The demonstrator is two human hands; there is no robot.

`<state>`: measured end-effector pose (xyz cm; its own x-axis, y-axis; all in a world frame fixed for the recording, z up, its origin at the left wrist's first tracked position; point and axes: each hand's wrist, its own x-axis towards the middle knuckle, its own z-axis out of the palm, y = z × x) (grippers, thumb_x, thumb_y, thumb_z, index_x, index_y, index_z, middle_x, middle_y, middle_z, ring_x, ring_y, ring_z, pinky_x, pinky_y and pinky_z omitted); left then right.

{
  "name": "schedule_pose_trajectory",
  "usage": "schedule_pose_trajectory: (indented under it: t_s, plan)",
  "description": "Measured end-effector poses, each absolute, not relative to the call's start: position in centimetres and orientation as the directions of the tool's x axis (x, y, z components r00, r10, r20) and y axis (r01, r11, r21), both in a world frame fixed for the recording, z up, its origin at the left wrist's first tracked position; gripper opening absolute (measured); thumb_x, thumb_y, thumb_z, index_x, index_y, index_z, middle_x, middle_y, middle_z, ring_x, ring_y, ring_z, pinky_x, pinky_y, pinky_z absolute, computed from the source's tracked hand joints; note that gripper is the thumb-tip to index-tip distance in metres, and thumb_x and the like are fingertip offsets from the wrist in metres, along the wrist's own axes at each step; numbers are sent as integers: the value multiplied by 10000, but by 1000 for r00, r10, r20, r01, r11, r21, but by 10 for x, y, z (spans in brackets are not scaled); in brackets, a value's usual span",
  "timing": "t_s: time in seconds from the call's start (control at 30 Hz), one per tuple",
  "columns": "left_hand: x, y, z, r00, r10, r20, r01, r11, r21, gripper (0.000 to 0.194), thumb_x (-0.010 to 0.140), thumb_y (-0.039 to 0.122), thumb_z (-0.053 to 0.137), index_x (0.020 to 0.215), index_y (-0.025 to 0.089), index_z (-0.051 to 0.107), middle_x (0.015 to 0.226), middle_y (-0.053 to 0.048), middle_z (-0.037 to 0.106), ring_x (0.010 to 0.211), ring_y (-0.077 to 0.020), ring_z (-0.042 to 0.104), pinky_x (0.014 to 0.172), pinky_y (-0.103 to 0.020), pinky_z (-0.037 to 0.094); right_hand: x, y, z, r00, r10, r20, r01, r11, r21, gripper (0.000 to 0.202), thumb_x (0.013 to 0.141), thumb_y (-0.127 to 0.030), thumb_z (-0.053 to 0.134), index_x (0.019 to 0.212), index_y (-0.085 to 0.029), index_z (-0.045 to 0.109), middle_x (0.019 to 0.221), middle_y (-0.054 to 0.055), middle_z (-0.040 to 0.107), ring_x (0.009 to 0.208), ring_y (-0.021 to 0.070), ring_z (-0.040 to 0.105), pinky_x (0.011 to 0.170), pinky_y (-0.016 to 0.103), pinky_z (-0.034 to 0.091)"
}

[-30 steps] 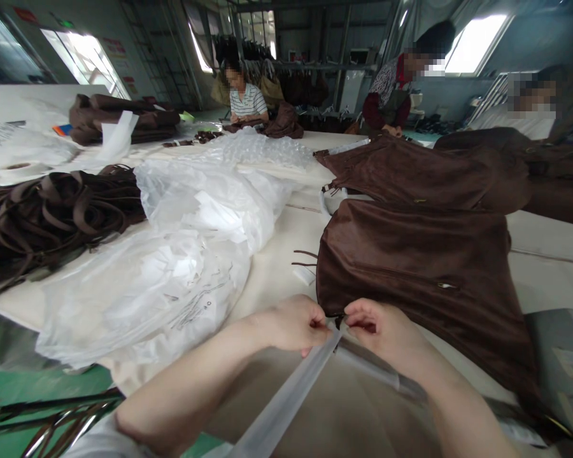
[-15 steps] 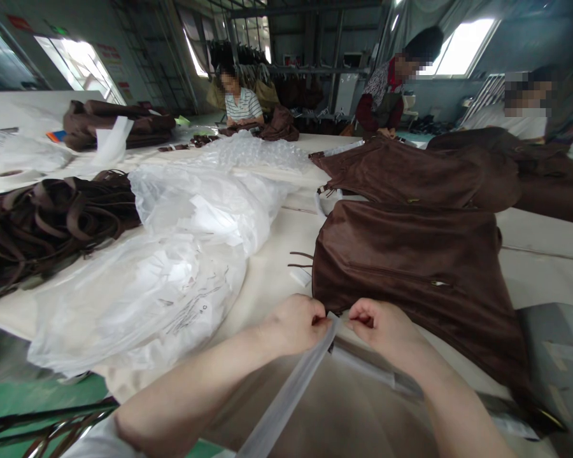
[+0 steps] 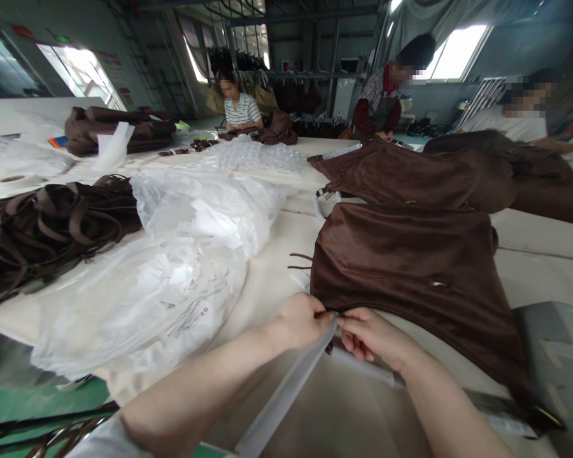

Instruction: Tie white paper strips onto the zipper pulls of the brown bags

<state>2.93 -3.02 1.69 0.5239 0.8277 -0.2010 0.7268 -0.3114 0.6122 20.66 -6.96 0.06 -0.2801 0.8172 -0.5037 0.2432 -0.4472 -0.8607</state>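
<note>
A dark brown leather bag [image 3: 405,254] lies flat on the table, a zip with a metal pull running across its face. At its near left corner, my left hand [image 3: 300,321] is closed in a pinch at the upper end of a translucent white strip [image 3: 286,391]. The strip slants down toward the table's front edge. My right hand [image 3: 375,337] pinches the same end from the other side, fingertips close to those of my left. Below the right hand runs a second strap wrapped in white [image 3: 370,372]. What lies between the fingertips is partly hidden.
Crumpled clear plastic bags [image 3: 143,299] lie to the left, beside a heap of brown straps [image 3: 52,219]. More brown bags [image 3: 420,175] lie behind. A grey object [image 3: 554,356] stands at the right. Several people work across the table, one in a striped shirt [image 3: 242,112].
My right hand has come in left and its fingers have closed at the strip's end. My left hand has stayed nearly in place. The view has shifted slightly.
</note>
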Motion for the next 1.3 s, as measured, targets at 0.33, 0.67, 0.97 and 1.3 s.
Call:
schedule_pose_trajectory:
  t_s: [0.33, 0.67, 0.97, 1.3]
  plan:
    - [35, -25, 4, 501, 844, -190, 619, -197, 761, 255, 778, 286, 487, 730, 130, 684, 580, 11, 595, 517, -91, 479, 466, -193, 322, 203, -65, -3, -259, 822, -508, -19, -530, -848, 323, 693, -456, 669, 725, -141, 601, 657, 16, 634, 456, 78, 536, 359, 167, 306]
    - [39, 0, 19, 405, 909, 101, 732, -388, 560, 202, 820, 279, 505, 802, 198, 689, 705, -5, 626, 638, -128, 540, 601, -221, 396, 184, -30, -29, 112, 942, -318, -334, -265, -904, 312, 539, -337, 813, 748, -143, 687, 631, 7, 624, 516, 88, 491, 443, 200, 368]
    - [44, -34, 18, 503, 843, 193, 840, -529, 122, 229, 872, 172, 427, 957, 129, 636, 908, -86, 572, 789, -205, 569, 692, -335, 490, 178, -32, -26, 48, 912, -408, -328, -371, -869, 215, 570, -293, 771, 663, -146, 644, 591, 25, 650, 515, 114, 583, 458, 194, 420]
    - [50, -51, 15, 607, 755, 248, 786, -617, -46, 294, 856, 87, 422, 1111, 105, 568, 938, -104, 568, 857, -225, 563, 722, -371, 506, 181, -40, -14, -84, 915, -395, -495, -382, -780, 281, 631, -405, 768, 694, -146, 679, 659, 57, 690, 588, 150, 629, 555, 240, 493]
